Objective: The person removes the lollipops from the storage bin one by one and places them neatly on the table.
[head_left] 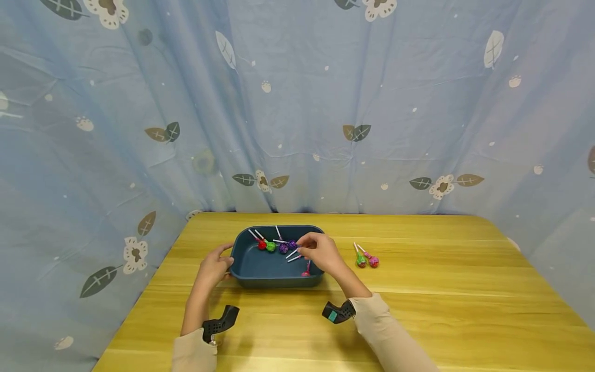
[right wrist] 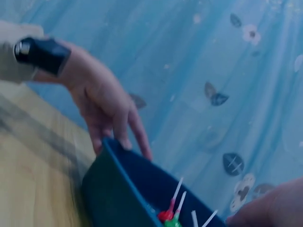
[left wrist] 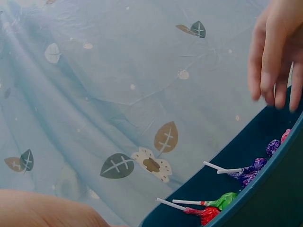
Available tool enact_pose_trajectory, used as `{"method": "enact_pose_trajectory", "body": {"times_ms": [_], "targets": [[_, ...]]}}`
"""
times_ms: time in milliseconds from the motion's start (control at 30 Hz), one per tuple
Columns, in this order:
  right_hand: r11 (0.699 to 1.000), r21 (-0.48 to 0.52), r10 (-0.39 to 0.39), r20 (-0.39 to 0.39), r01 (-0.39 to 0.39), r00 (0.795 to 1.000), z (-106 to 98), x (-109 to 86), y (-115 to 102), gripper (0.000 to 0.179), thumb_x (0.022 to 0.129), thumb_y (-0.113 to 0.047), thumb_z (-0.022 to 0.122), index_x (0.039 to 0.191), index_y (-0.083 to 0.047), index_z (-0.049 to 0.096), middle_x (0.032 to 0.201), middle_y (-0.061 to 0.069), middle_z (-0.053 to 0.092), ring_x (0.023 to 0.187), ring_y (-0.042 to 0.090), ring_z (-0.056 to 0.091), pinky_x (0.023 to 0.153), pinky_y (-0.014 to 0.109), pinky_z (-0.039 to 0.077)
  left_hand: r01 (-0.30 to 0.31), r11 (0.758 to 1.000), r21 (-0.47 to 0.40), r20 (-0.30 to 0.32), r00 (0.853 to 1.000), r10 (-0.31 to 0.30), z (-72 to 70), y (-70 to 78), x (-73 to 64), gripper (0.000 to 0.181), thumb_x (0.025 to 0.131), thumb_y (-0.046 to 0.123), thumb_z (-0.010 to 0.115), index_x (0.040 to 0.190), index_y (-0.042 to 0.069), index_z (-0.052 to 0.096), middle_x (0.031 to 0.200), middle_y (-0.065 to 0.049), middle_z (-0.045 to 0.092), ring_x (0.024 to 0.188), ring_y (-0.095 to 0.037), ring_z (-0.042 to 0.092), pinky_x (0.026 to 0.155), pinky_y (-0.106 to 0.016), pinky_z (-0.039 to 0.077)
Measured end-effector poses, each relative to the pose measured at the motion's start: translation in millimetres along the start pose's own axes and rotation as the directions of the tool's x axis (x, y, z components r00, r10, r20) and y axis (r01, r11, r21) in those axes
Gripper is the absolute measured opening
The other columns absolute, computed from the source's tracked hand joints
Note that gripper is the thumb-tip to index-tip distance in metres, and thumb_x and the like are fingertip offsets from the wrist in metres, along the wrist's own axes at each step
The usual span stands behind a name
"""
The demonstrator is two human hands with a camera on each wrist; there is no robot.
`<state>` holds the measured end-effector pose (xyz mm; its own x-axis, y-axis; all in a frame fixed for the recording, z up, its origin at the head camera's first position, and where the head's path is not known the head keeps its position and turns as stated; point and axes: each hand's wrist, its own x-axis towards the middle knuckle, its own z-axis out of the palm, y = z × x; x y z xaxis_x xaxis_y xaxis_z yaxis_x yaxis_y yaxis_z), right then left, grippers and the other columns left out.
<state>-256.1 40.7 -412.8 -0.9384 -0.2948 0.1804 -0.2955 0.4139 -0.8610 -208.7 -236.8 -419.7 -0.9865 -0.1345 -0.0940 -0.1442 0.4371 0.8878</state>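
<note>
A dark blue rectangular bin stands on the table with several wrapped lollipops inside. My left hand grips the bin's left end, fingers bent over the rim in the right wrist view. Inside lie a red lollipop, a green lollipop, purple lollipops and a pink lollipop. Over the bin's right part hovers my right hand, its fingers pointing loosely down in the left wrist view. White sticks show just beneath those fingers; the hand hides their heads.
Right of the bin, a green lollipop and a pink lollipop lie side by side on the wooden table. A blue patterned curtain hangs behind the table and along its sides.
</note>
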Motion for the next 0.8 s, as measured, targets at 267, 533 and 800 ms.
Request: {"method": "enact_pose_trajectory", "body": {"times_ms": [267,533,800], "targets": [[0.981,-0.189,-0.042,0.017,0.044,0.999,14.4,32.8,13.7,0.009,0.087,-0.006,0.07,0.095,-0.002,0.072,0.084,0.003,0.067,0.074,0.016,0.06,0.069,0.031,0.052,0.004,1.0,-0.007,0.001,1.0,-0.004,0.1,-1.5,-0.6,0.047,0.1,0.002,0.045,0.146,0.001,0.038,0.122,-0.032,0.057,0.091,-0.032,0.064,0.073,-0.045,0.054],[0.972,-0.23,-0.014,0.1,0.037,0.995,21.8,55.3,18.6,0.013,0.089,-0.009,0.068,0.1,-0.005,0.074,0.095,0.005,0.07,0.088,0.022,0.063,0.076,0.036,0.052,-0.002,1.0,0.003,-0.007,1.0,0.002,-0.2,-2.3,1.5,0.047,0.1,0.003,0.045,0.146,0.001,0.039,0.116,-0.03,0.061,0.082,-0.027,0.063,0.071,-0.044,0.054],[0.966,-0.254,-0.023,0.123,0.054,0.992,27.8,62.2,22.9,0.013,0.089,-0.006,0.067,0.098,-0.003,0.075,0.092,0.006,0.07,0.084,0.021,0.063,0.072,0.034,0.052,-0.005,1.0,0.015,-0.014,1.0,0.006,-1.1,-2.0,1.7,0.047,0.099,0.002,0.046,0.145,0.0,0.04,0.108,-0.025,0.064,0.08,-0.026,0.062,0.07,-0.043,0.054]]}}
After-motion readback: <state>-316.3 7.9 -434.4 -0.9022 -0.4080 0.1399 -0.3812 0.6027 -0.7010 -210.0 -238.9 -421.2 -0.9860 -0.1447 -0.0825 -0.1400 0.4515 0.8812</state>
